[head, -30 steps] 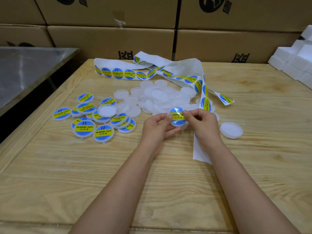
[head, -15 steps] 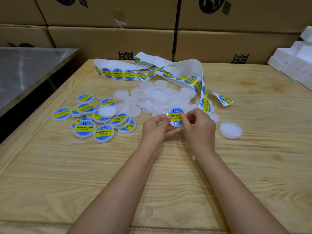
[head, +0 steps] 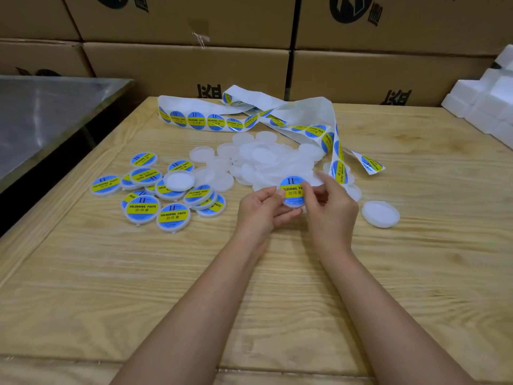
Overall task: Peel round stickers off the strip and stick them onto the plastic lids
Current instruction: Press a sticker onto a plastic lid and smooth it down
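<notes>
I see both hands meeting just in front of the heap of blank lids (head: 266, 159). The left hand (head: 261, 209) cups the stickered lid (head: 291, 191) from beneath, and the right hand (head: 330, 209) pinches its right edge, thumb on the label. The sticker strip (head: 249, 118) loops behind the heap, and finished lids (head: 155, 195) lie left of it on the tabletop (head: 138, 287).

Round stickers (head: 291, 191) on lids (head: 142, 209) and strip (head: 196, 120) read "SOLDERING PASTE" under "II"
</notes>
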Demonstrator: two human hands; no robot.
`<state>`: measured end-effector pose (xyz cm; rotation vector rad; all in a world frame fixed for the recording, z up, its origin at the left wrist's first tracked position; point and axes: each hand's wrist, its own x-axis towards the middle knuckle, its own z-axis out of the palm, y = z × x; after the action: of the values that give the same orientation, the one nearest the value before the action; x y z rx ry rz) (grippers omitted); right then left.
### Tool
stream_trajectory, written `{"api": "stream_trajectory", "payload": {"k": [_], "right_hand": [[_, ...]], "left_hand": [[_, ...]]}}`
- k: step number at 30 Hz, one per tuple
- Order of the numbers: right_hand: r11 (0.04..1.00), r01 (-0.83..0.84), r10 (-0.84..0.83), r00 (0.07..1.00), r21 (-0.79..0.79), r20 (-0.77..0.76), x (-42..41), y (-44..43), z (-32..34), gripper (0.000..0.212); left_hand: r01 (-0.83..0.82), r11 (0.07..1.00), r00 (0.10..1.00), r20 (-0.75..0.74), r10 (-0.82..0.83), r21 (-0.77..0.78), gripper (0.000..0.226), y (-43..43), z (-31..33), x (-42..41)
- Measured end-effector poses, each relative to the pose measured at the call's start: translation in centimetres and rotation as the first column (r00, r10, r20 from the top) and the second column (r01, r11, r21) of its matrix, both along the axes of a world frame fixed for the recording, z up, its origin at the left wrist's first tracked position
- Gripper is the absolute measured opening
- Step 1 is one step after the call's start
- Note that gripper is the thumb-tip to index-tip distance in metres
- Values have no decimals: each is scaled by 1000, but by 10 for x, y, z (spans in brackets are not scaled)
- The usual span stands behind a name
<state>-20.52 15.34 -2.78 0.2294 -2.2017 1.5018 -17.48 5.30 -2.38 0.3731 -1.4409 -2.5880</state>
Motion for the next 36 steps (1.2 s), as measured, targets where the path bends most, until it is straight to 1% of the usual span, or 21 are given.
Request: {"api": "stream_trajectory", "payload": {"k": [1,2,6,10,12,14,19,23,26,29,33,36], "right_hand": [[1000,10,-10,1000,-20,-1,0,0,-1,17],[999,14,-13,1000,-51,14,0,-1,-1,8],[987,52,-31,991,-152,134,-5,-1,-3,22],[984,87,-54,978,-158,204,-8,-1,-4,34],[988,52,-19,974,-143,226,-7,-3,-3,39],[990,-16,50,969,-142,242,-6,-4,-2,38],[942,-249,295,934,-224,202,-3,-4,0,31],[919,-314,355,922,-237,157,-3,0,4,32],[912,-330,364,925,-245,110,-5,3,5,26],[918,-301,329,942,-260,70,-5,8,6,17],[934,-259,288,953,-247,89,-8,13,5,21],[929,-247,288,951,-276,115,-9,13,4,20]], "left_hand": [[10,1000,1000,-2,-10,-8,13,0,0,0],[19,1000,1000,-1,-19,-23,13,0,0,1],[41,997,999,-9,-42,-72,23,2,-2,3],[54,995,998,-33,-57,-85,25,3,-3,2],[50,994,997,-53,-55,-96,17,3,-4,2],[40,995,996,-77,-47,-90,11,2,-3,2],[9,997,996,-91,-2,78,10,-2,-1,1],[38,984,996,-86,-23,176,17,-7,1,0],[28,982,998,-67,-15,189,20,-10,0,-1],[30,992,998,-51,-23,123,19,-11,-1,-2],[36,999,999,-32,-37,-39,19,-12,-3,-2],[16,996,1000,-26,-18,-91,20,-14,-3,-3]]}}
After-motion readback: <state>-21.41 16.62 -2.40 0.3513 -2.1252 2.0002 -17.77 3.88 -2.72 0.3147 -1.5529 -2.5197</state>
